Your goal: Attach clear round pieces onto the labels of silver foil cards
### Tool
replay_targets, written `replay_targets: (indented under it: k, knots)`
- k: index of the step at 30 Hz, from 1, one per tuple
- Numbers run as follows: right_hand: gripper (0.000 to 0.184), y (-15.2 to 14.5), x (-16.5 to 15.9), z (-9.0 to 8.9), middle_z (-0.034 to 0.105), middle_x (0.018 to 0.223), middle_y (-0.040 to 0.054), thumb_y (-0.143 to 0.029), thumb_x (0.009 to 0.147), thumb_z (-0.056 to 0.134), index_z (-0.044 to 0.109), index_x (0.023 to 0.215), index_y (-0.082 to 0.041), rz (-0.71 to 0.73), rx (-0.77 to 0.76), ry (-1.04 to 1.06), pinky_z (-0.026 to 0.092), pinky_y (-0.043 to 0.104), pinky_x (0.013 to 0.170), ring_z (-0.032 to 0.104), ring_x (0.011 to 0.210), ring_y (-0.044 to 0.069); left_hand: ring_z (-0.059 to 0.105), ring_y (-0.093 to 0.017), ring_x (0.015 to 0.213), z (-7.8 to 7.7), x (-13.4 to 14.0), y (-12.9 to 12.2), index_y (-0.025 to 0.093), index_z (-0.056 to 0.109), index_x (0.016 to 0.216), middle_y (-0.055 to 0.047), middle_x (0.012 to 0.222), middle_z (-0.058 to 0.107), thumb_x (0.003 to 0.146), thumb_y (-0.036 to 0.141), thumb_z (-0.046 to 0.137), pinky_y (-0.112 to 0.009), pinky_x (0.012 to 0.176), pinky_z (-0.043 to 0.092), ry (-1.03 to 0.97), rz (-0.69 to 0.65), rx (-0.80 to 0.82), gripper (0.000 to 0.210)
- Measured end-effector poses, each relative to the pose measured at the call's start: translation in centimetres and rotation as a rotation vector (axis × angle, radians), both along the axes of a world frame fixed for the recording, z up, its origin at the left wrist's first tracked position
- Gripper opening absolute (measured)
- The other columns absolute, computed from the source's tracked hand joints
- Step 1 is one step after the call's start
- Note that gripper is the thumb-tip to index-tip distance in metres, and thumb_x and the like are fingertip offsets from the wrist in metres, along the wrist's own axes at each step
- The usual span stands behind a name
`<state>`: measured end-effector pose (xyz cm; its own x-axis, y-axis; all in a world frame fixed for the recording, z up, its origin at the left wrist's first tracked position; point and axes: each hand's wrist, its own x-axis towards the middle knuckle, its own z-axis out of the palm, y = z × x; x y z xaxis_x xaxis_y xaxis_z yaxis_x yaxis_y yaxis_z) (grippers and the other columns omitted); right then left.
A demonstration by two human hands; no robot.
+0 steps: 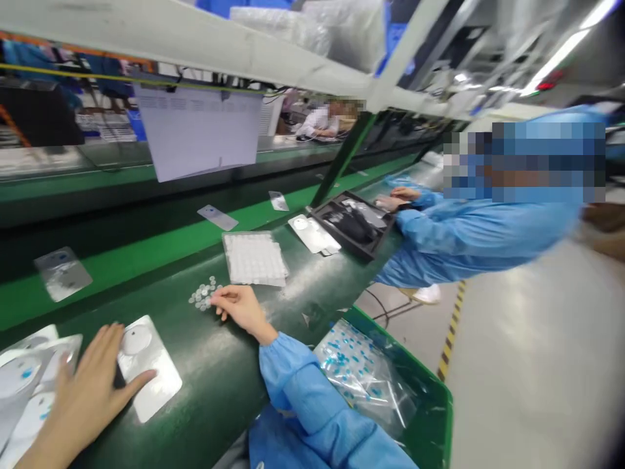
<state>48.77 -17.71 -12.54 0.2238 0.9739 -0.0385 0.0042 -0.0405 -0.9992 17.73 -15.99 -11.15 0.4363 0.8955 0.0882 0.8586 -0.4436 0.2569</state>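
Observation:
My left hand lies with fingers spread, its thumb and fingertips on a flat white rectangular panel that has a large round area near one end. Beside that hand, at the far left, several similar white panels with small blue marks overlap in a pile. My right hand pinches thumb and fingers together at the edge of a loose group of small clear round discs. Whatever is between its fingertips is too small to make out. Just behind it lies a clear tray with whitish contents in rows.
Thin clear film pieces lie along the green strip behind the bench. Farther right are more white panels and a black tray, where a co-worker in blue sits. A green bin holds plastic with blue bits.

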Motion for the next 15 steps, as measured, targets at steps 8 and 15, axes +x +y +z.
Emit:
replay_targets:
  k: [8,15]
  knots:
    - [0.046,-2.2,-0.5,0.2,0.075,0.071,0.0045,-0.056,0.068,0.089,0.077,0.085,-0.015,0.227,-0.096,0.258,0.064,0.027,0.065,0.072,0.064,0.015,0.052,-0.049,0.126,3.6,2.0,0.6,0.022,0.059,0.117,-0.019,0.130,0.062,0.046,0.055,0.093,-0.065,0.108,0.035,-0.169,0.096,-0.207,0.086]
    - [0.039,-3.9,-2.8,1.2,0.074,0.069,0.0041,-0.049,0.073,0.088,0.078,0.089,-0.015,0.332,-0.156,0.239,0.063,0.030,0.065,0.070,0.061,0.016,0.068,-0.023,0.080,2.0,3.0,-4.6,0.029,0.049,0.133,-0.006,0.108,0.070,0.082,0.036,0.079,-0.031,0.068,0.051,-0.832,0.048,-0.543,0.059]
